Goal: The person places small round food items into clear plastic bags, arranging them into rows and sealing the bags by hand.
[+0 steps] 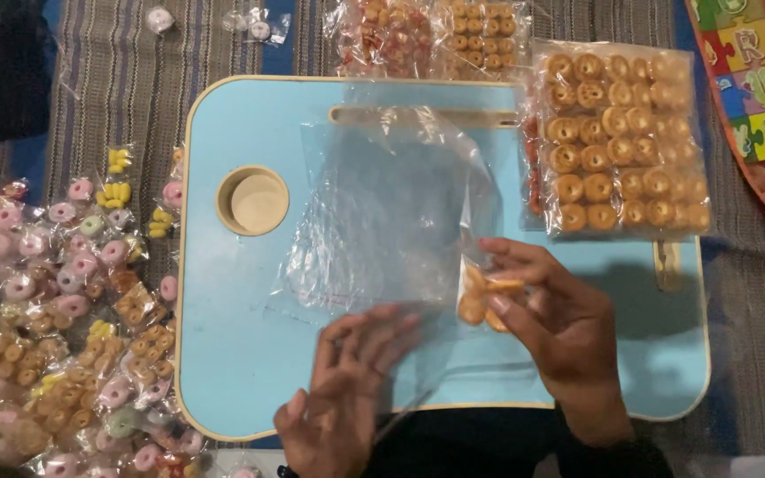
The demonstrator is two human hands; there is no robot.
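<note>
Head view looking down on a light blue lap tray (pixel 232 354) with a round cup recess (pixel 253 200) at its left and a slot along the far edge; a stack of clear plastic bags (pixel 382 221) lies on the tray middle, crinkled, reaching from the slot toward the near edge.

Right hand (pixel 560 327) sits at the right near corner of the bags; thumb and fingers pinched shut on a few small golden ring cookies (pixel 487 299); cookies sit right at the bag edge, whether inside a bag or just beside it is unclear.

Left hand (pixel 347 389) is at the near edge of the tray, fingers spread loosely, seen partly through a clear bag; fingertips touch the plastic, looks like it lifts the near flap, grip not clear; the cookies lie just right of this hand's fingertips.

Right of the bags, a large clear pack of golden ring cookies (pixel 622 142) rests on the tray's far right corner; two more packs (pixel 436 35) lie beyond the far edge.

Left of the tray, on a striped mat (pixel 135 80), a heap of small filled bags (pixel 55 327) with pink, yellow and golden rings; a bright puzzle mat (pixel 759 80) shows at far right.
</note>
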